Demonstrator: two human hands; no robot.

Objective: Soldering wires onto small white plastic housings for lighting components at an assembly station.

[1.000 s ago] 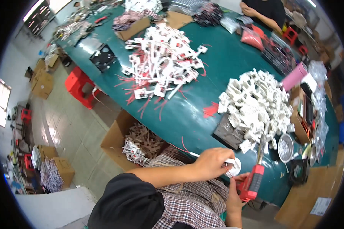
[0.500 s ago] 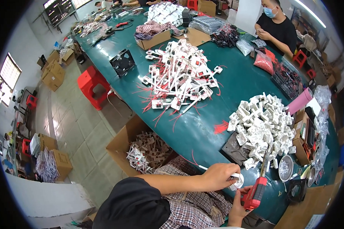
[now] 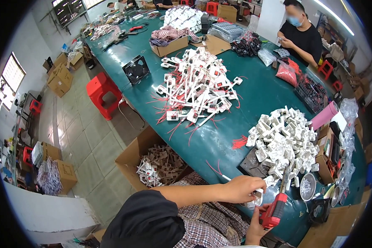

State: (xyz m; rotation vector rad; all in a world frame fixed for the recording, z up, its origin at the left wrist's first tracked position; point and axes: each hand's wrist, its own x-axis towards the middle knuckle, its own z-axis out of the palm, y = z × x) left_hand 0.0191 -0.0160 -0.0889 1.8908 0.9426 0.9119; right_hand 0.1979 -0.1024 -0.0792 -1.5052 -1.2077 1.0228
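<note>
My left hand [image 3: 244,189] is closed on a white plastic switch housing [image 3: 256,199], fingertips on its upper side. A white stem with thin red wires [image 3: 215,169] sticks out to the left of the hand. My right hand [image 3: 257,226] grips a red and black electric screwdriver [image 3: 273,213] just right of the housing. Its long metal shaft [image 3: 284,182] points up and away toward a heap of white plastic housings [image 3: 283,140]. The tool's tip is apart from the held housing. My fingers hide part of the housing's inside.
A large heap of white wired switch pieces [image 3: 198,84] lies on the green table [image 3: 136,99]. Right of me are a metal bowl of small parts [image 3: 307,187], a pink cylinder [image 3: 324,115] and a small black fan [image 3: 319,211]. A carton [image 3: 126,155] of pieces stands below the edge. Across sits a masked person [image 3: 300,35].
The view has shifted slightly, so the table things appear a little lower. My left hand has turned the white housing slightly; the screwdriver stays in my right hand.
</note>
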